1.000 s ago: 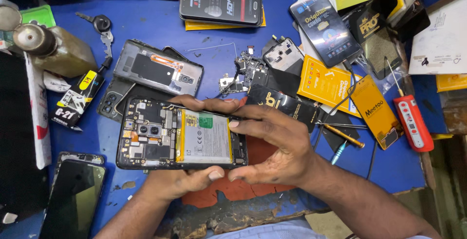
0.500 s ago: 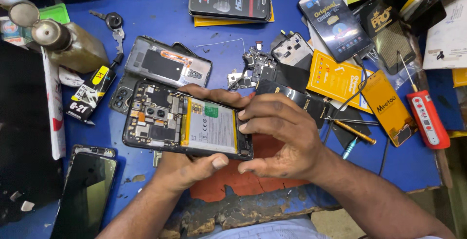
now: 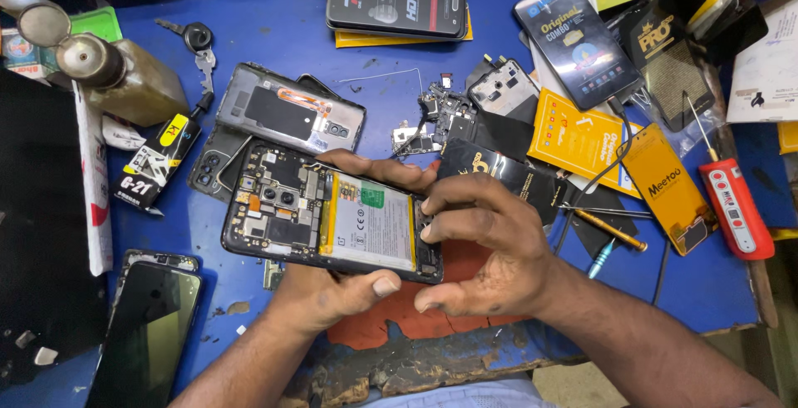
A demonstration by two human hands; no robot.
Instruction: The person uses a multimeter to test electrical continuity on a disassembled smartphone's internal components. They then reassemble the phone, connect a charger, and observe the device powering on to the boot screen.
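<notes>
A: Where does the opened phone (image 3: pixel 332 213) sit relative to your hands?

B: Between them, low over the blue bench (image 3: pixel 274 42). Its long axis runs left to right across your view, dipping slightly toward the right. Camera end points left; the battery (image 3: pixel 371 223) fills the right half.

A: Which hand is carrying it?

B: Your left hand (image 3: pixel 337 292). It comes up from below, thumb (image 3: pixel 378 283) pressed on the near edge, fingers (image 3: pixel 374 169) wrapped under and showing past the far edge. That is a clamped hold on the phone body.

A: And your right?

B: Your right hand (image 3: pixel 486 254) sits at the phone's right end, nearer the battery's lower corner than the left is. It is arched, wrist low, fingers (image 3: pixel 436 217) curled down with tips touching the frame by the battery's right edge. The thumb points left, just under the near edge. Whether the tips are pinching something small there, I cannot tell.

A: What lies nearby?

B: A grey back cover (image 3: pixel 291 117) just beyond the phone's left end. Loose boards (image 3: pixel 445 113) beyond your fingers. A red-handled screwdriver (image 3: pixel 731 204) well off to your right. A dark phone (image 3: pixel 145 333) face-up at your lower left.
</notes>
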